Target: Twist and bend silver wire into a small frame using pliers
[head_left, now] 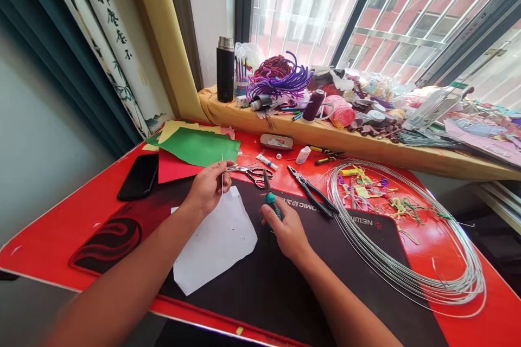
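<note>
My left hand point(205, 190) is closed, pinching a short, thin piece of wire point(222, 193) that stands nearly upright between the fingers. It is held over the upper part of a white sheet of paper point(214, 249). To the right of the paper, my right hand point(288, 230) is wrapped round a pair of pliers point(268, 193) with teal handles, their jaws pointing away from me. The pliers and the wire are apart. Behind the hands lies a pair of scissors point(253, 174), partly hidden by my left hand.
A large wire coil point(468, 260) lies at the right, around colourful scraps point(366, 190). Black-handled pliers point(311, 191) rest on the dark mat point(260, 293). Coloured paper sheets point(195, 146) and a phone point(139, 176) are at the left. A cluttered sill point(244, 116) runs behind.
</note>
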